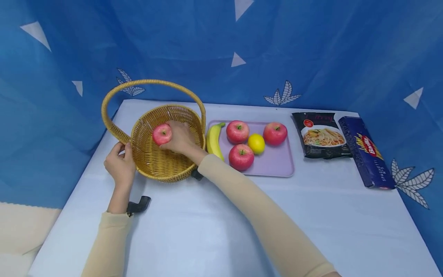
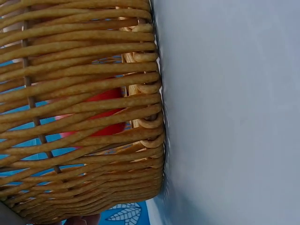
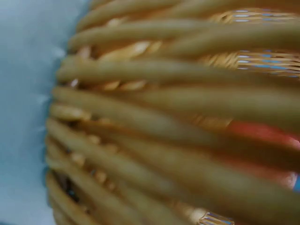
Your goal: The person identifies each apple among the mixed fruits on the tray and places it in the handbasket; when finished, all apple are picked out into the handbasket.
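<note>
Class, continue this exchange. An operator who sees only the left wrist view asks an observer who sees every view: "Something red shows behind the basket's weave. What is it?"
Observer: The head view shows an apple with its stem, inside the basket.
Operator: Is anything holding it?
Observer: Yes, the right grip holds it.
Operator: What lies to the right of the basket?
Observer: A lilac tray, bearing three more apples among its fruit.
</note>
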`<state>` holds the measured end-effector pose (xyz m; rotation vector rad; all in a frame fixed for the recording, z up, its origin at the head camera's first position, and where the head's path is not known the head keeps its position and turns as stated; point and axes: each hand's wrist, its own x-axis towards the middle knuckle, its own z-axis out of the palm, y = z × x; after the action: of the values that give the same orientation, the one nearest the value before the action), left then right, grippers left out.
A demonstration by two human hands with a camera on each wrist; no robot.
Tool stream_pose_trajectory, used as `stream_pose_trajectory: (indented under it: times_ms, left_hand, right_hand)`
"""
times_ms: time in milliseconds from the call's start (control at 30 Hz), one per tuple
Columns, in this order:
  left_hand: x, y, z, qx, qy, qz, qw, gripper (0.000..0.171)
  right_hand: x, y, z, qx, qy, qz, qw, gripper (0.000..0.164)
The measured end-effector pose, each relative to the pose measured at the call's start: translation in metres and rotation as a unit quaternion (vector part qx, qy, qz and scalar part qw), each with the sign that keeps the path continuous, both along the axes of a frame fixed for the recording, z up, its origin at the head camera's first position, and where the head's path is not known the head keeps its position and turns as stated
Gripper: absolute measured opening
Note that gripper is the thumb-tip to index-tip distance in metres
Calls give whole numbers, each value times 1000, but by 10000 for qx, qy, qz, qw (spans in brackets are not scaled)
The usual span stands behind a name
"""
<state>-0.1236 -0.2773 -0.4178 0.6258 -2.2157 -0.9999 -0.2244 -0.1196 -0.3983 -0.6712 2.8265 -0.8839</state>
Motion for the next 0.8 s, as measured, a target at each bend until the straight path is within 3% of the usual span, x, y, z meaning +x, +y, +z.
stream_pose_trajectory:
  times_ms: [200, 467, 800]
  left_hand:
    - [-2, -1, 1, 6, -20, -16, 10000, 34]
    - [-4, 0, 0, -67, -2, 21, 10000, 34]
    - [0, -2, -3, 27, 116, 24, 9999, 33]
  right_hand:
    - [-5, -2, -2, 301, 60, 127, 9994, 87]
    - [-5, -1, 0, 84, -328, 157, 9993, 85]
    - [-2, -3, -5, 242, -444, 185, 9986, 79]
